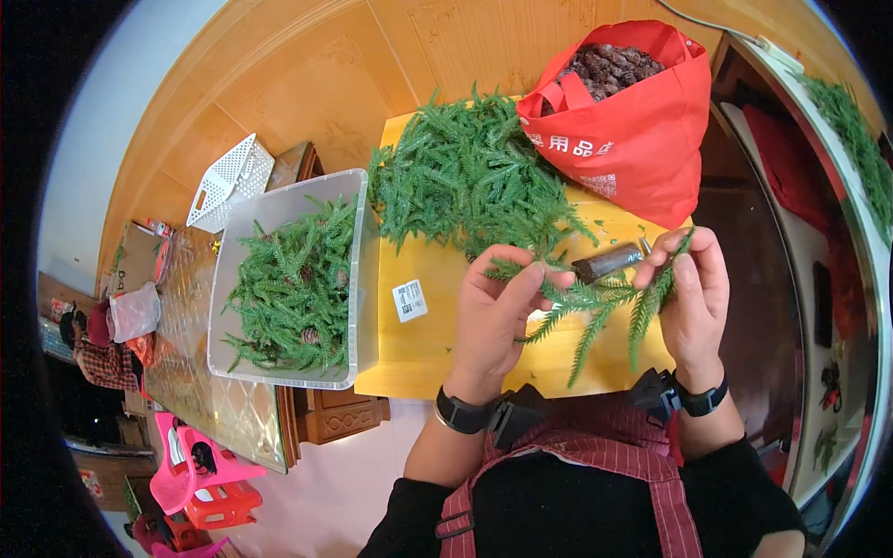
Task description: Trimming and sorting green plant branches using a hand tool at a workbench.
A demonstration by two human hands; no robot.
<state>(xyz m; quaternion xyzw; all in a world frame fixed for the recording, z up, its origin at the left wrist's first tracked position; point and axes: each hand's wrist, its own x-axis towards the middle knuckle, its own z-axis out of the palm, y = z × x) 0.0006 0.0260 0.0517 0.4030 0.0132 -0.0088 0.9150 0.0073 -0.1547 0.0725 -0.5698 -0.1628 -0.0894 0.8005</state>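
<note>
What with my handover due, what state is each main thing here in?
Left hand: pinching green fronds
Right hand: pinching green fronds
Clear bin: open, filled with greenery
Red bag: open, holding brown cones
Sprig pile: loose, heaped
White label: lying flat

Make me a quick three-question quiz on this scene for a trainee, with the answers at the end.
1. Multiple choice: what do the left hand and right hand both hold? (a) a white basket (b) a green sprig (c) a pink stool
2. True or false: the red bag contains brown cones.
3. Fill in the blank: the clear bin stands to the ____ of the loose green pile.

Key: 1. b; 2. true; 3. left.
</note>
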